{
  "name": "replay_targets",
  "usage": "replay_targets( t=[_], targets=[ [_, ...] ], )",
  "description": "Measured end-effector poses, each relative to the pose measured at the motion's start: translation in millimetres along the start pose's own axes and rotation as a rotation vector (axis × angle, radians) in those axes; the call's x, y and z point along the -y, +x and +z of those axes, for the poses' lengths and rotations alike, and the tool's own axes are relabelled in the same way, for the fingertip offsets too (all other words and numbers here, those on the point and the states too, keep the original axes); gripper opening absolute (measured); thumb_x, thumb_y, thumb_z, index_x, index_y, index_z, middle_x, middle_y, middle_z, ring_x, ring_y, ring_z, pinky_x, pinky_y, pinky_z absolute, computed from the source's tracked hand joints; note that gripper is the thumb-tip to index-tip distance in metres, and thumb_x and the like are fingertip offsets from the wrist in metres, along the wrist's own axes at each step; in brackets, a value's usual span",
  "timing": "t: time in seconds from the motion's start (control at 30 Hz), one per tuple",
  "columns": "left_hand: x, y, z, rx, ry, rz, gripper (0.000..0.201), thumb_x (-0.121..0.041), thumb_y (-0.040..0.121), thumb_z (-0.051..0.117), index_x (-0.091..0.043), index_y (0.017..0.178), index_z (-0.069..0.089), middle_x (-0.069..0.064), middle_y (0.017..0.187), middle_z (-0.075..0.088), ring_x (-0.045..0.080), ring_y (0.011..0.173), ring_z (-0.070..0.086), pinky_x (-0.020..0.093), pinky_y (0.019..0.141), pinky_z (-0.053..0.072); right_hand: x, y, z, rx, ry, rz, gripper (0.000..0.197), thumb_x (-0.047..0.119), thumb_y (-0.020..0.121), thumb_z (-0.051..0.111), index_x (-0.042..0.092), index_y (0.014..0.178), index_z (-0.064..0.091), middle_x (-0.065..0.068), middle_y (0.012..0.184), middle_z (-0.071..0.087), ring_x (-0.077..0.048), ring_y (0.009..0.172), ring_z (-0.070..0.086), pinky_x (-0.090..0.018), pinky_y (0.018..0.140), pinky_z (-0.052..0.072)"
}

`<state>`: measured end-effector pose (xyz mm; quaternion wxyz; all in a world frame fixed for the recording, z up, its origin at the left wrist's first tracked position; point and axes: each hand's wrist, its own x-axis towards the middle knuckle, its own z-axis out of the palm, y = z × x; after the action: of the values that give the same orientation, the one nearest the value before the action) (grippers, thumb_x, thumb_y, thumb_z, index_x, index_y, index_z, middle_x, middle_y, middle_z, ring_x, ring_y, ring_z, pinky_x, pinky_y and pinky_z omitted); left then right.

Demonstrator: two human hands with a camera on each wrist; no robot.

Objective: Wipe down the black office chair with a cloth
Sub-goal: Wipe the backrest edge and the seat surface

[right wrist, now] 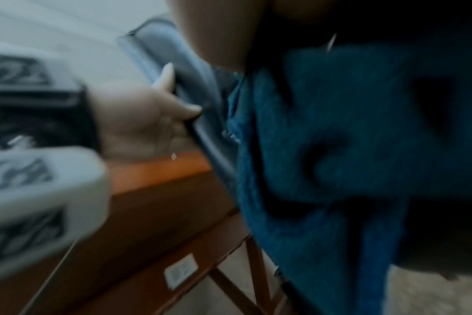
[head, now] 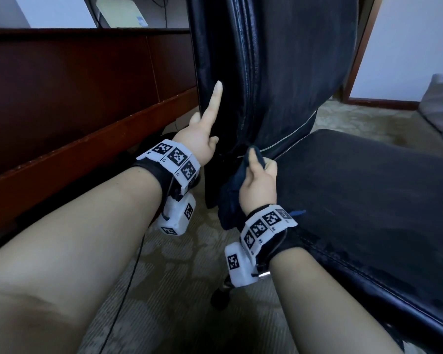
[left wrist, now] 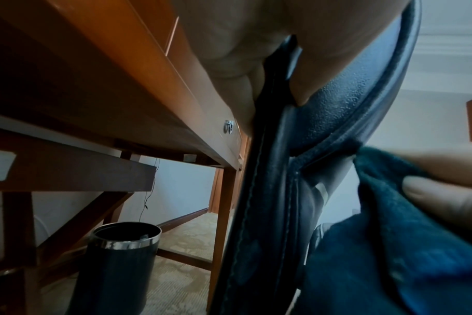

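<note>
Black leather office chair (head: 279, 72) stands beside a reddish wooden desk (head: 74, 98). The left hand (head: 202, 134) grips the backrest's edge, forefinger straight. The right hand (head: 258, 182) pinches a dark blue cloth (head: 230, 200) at the backrest's base, likely mid-wipe; next, probably the seat.

The chair backrest (head: 266, 72) runs past the head view's top edge; motion blur smears the blue cloth (right wrist: 337, 149) in the right wrist view.
</note>
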<state>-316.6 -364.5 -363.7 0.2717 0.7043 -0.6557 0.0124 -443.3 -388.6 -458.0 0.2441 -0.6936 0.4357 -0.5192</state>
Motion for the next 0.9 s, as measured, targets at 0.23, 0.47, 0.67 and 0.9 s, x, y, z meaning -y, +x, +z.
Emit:
replay_targets(
  t=[0.23, 0.47, 0.67, 0.9],
  targets=[
    [-1.1, -1.5, -2.7, 0.012, 0.001, 0.017, 0.092, -0.012, 0.095, 0.046, -0.046, 0.135, -0.029, 0.026, 0.149, 0.021, 0.021, 0.053, 0.056, 0.031, 0.053, 0.052, 1.3, 5.1, -5.0, 0.134, -0.008, 0.242, 0.042, 0.011, 0.098, 0.038, 0.016, 0.139, 0.039, -0.012, 0.128, 0.035, -0.010, 0.089, 0.038, -0.004, 0.072, 0.021],
    [1.9, 2.4, -0.1, -0.006, -0.001, 0.027, 0.093, -0.013, 0.095, 0.047, -0.049, 0.132, -0.030, 0.024, 0.149, 0.024, 0.027, 0.058, 0.060, 0.035, 0.058, 0.055, 7.3, 12.7, -36.4, 0.249, 0.046, 0.289, 0.063, 0.008, 0.093, 0.049, 0.021, 0.146, 0.020, -0.013, 0.133, 0.027, -0.012, 0.102, 0.038, 0.000, 0.073, 0.018],
    [0.0, 6.7, 2.2, -0.027, -0.028, -0.004, 0.091, -0.011, 0.095, 0.045, -0.047, 0.134, -0.029, 0.022, 0.135, 0.039, 0.035, 0.065, 0.062, 0.039, 0.060, 0.056, 32.5, 72.0, -116.5, 0.089, -0.032, 0.073, 0.058, 0.001, 0.094, 0.042, 0.025, 0.145, 0.025, -0.009, 0.142, 0.033, -0.018, 0.127, 0.036, 0.002, 0.085, 0.013],
    [-0.1, 12.4, 4.4, 0.000, -0.046, -0.086, 0.095, -0.013, 0.096, 0.042, -0.063, 0.119, -0.035, 0.021, 0.153, 0.016, 0.030, 0.068, 0.065, 0.036, 0.061, 0.056, 21.7, 88.5, -138.7, 0.283, -0.154, 0.190, 0.056, 0.016, 0.098, 0.040, 0.034, 0.146, 0.018, -0.007, 0.147, 0.035, -0.025, 0.130, 0.039, -0.015, 0.097, 0.027]
  ],
)
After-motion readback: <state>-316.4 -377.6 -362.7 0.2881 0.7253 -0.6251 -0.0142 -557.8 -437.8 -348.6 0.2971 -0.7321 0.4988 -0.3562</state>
